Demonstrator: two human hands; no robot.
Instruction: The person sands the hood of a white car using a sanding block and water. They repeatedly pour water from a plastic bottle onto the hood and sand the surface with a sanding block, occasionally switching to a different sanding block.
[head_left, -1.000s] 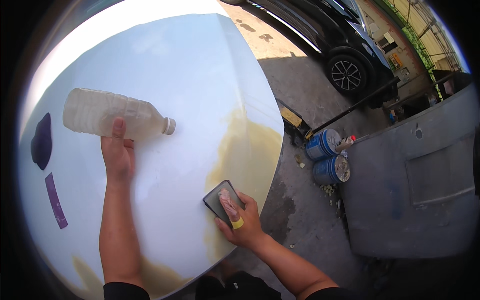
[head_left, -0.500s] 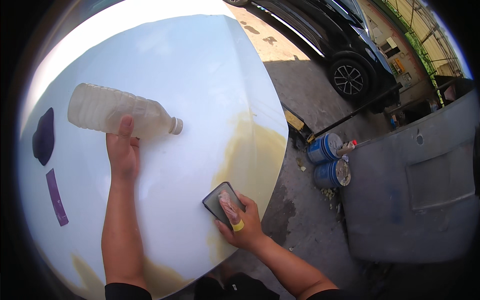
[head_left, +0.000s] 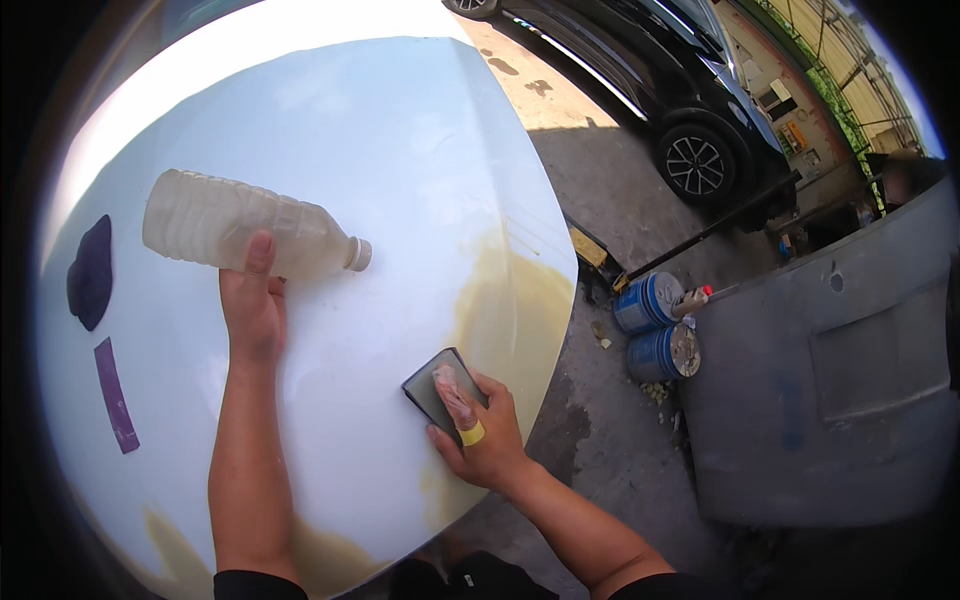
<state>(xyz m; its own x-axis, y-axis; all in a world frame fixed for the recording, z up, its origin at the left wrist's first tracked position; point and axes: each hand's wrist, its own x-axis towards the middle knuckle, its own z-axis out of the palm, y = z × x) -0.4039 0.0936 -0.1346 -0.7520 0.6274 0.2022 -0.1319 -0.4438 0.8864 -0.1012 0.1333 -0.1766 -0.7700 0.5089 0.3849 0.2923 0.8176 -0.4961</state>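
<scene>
My left hand (head_left: 254,318) is wrapped around a cloudy plastic bottle (head_left: 200,217), which it holds on its side over a white car hood (head_left: 370,130), the cap pointing right. Closer to me and to the right, my right hand (head_left: 497,440) grips a dark grey sanding block (head_left: 426,388) flat against the hood. One finger of that hand has a pinkish wrapping fixed with yellow tape and lies along the block's top. Just beyond the block is a tan, sanded-looking patch (head_left: 505,300). The block's underside is hidden.
A dark purple putty-like lump (head_left: 91,273) and a purple strip (head_left: 117,396) lie on the hood's left. To the right stand two blue buckets (head_left: 650,350) and a grey panel (head_left: 800,420). A dark car (head_left: 650,90) is parked farther back.
My right hand has slid the sanding block slightly up and away from me over the hood. The bottle in my left hand has shifted a little to the right.
</scene>
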